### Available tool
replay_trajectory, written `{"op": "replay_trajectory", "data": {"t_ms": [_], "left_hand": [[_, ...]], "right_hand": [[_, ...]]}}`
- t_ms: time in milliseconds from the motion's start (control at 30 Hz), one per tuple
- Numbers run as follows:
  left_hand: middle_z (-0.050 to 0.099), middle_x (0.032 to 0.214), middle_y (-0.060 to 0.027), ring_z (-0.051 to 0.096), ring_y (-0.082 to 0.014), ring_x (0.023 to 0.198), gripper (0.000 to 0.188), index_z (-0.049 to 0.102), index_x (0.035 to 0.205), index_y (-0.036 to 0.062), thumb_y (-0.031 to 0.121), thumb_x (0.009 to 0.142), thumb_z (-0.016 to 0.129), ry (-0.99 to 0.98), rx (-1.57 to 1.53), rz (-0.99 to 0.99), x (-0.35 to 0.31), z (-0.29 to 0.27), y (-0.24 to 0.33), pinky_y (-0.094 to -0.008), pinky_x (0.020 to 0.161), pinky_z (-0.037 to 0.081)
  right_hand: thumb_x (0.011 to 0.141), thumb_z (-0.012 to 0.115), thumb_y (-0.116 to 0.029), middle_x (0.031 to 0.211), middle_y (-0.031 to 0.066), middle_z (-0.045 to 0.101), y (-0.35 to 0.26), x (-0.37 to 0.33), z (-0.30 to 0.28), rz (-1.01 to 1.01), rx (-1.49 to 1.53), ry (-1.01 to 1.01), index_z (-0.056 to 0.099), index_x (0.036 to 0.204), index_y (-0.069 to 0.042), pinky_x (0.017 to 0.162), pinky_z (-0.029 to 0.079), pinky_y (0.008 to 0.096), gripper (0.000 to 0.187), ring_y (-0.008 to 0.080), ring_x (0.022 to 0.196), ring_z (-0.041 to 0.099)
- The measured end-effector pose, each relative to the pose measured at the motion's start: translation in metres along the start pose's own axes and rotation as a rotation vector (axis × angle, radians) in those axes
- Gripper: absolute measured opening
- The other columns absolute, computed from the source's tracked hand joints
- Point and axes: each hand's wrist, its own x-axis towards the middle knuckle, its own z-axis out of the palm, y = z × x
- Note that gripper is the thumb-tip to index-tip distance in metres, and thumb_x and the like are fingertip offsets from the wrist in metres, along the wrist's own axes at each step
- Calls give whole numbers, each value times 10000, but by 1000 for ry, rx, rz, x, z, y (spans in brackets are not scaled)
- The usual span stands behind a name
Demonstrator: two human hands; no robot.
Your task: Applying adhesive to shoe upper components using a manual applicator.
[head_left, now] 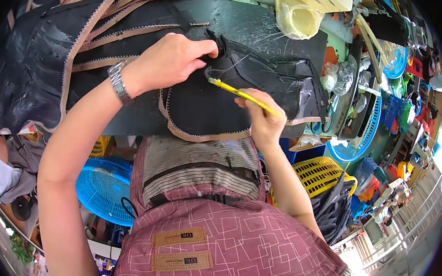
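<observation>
A black sheet piece (208, 106) with a tan, zigzag-stitched border lies at the near edge of the worktable. My left hand (172, 61), a metal watch on its wrist, pinches a raised black strip (221, 45) at the piece's far side. Between the fingers of my right hand (265, 118) is a slim yellow brush (242, 94), held slantwise. Its tip points left, close to the black surface below my left fingertips. Thin glue-like strands stretch over the piece's far right part. Whether the bristles touch the sheet I cannot tell.
More black pieces (35, 56) with stitched tan edges overlap at the left. A glue-coated, pale yellow container (300, 19) stands at the back. Blue round baskets (103, 193) and a yellow basket (322, 172) sit below the table edge. Cluttered shelves line the right.
</observation>
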Motion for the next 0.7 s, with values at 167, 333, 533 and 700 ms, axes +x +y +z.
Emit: {"op": "replay_trajectory", "data": {"t_ms": [167, 333, 533, 700], "left_hand": [[664, 864, -144, 650, -302, 779, 230, 585, 1079, 33, 42, 853, 543, -55, -186, 24, 4, 0, -18, -347, 693, 498], [660, 943, -169, 640, -328, 863, 226, 614, 1068, 35, 53, 864, 520, -117, -226, -108, 4, -2, -19, -357, 744, 492], [661, 843, -167, 641, -335, 798, 201, 646, 1019, 46, 104, 841, 570, -12, -178, 111, -3, -1, -19, -369, 711, 508], [648, 776, -154, 630, -329, 767, 95, 638, 849, 30, 69, 769, 606, 43, -25, 128, -2, 6, -25, -401, 691, 502]], "right_hand": [[753, 626, 96, 936, 149, 682, 7, 5, 17, -293, -313, 207, 673, 937, 20, 786, 533, 320, 205, 256, 845, 670], [621, 625, 80, 997, 151, 663, 18, 4, 59, -487, -516, -187, 638, 994, -21, 712, 553, 355, 387, 294, 832, 671], [658, 674, 54, 971, 148, 675, 9, 0, 44, -336, -416, -372, 643, 993, -27, 723, 556, 336, 346, 297, 855, 674], [733, 679, 16, 901, 124, 684, -21, 29, 14, -373, -436, -500, 670, 916, -30, 721, 547, 324, 188, 273, 796, 672]]}}
